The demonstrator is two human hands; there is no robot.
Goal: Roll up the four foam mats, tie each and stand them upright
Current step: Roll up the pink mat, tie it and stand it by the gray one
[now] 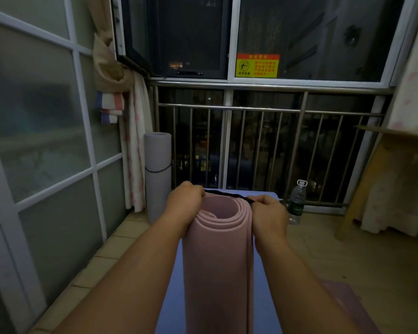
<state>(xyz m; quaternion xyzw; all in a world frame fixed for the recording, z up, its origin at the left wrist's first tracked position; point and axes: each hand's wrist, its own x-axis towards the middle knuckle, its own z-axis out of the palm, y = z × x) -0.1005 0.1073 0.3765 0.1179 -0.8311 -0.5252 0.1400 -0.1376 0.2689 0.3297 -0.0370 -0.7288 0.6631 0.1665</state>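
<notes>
I log: one pink rolled foam mat, on end over the flat blue mat, between both hands; one black band, stretched across its top rim, left hand pinching one end, right hand pinching the other; one grey rolled mat, banded, upright in the left corner by the railing; one water bottle, standing at right.

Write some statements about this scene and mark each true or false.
1. The left hand and the right hand hold a black strap across the top of the pink rolled mat. True.
2. The grey rolled mat lies flat on the floor. False: it stands upright.
3. The water bottle stands left of the pink rolled mat. False: it stands right of it.
4. A blue mat lies unrolled under the pink rolled mat. True.
</notes>
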